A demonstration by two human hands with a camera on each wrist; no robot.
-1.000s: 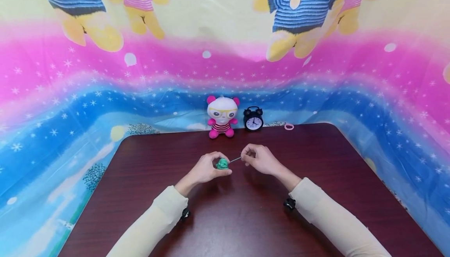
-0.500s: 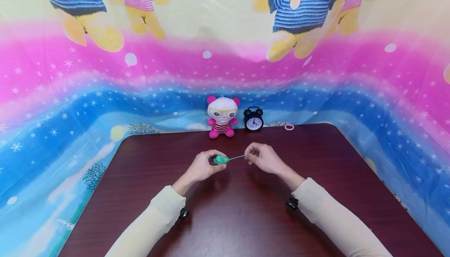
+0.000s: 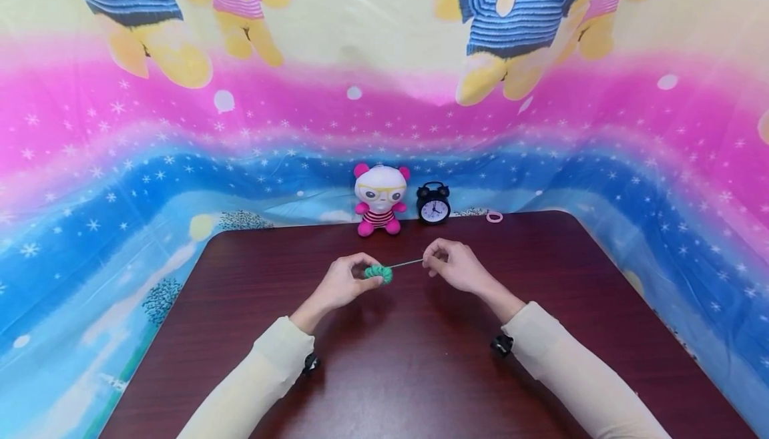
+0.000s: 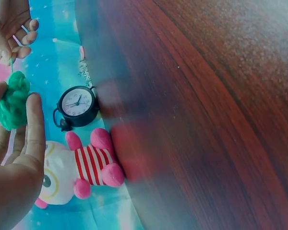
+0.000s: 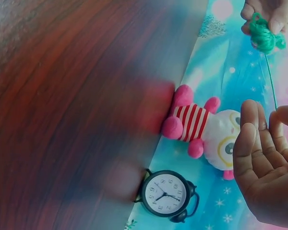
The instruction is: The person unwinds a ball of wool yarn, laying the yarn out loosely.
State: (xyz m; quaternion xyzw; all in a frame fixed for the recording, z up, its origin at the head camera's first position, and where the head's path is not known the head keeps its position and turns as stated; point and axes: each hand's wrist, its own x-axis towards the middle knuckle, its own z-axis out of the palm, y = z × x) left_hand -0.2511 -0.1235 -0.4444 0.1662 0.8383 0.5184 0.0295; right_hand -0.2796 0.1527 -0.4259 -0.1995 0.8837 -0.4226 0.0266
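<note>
A small bundle of green yarn (image 3: 378, 273) is pinched between the thumb and fingers of my left hand (image 3: 343, 283), above the table. From it a single strand (image 3: 407, 264) runs taut to my right hand (image 3: 458, 267), where thumb and forefinger pinch its end. In the left wrist view the wound yarn (image 4: 13, 101) sits between thumb and fingertips. The right wrist view shows the strand (image 5: 271, 81) stretched straight, with the other fingers of the right hand (image 5: 271, 167) loosely extended.
Along the far edge of the dark wooden table (image 3: 384, 372) sit a pink-and-white panda plush (image 3: 380, 200) and a black alarm clock (image 3: 434, 204). A pale pink ring-shaped band (image 3: 494, 217) lies to their right. A printed cloth (image 3: 300, 112) hangs behind and around the table.
My right hand has drawn away to the right and slightly farther off, lengthening the strand between the hands. My left hand has shifted a little left, and the yarn bundle has turned in its fingers.
</note>
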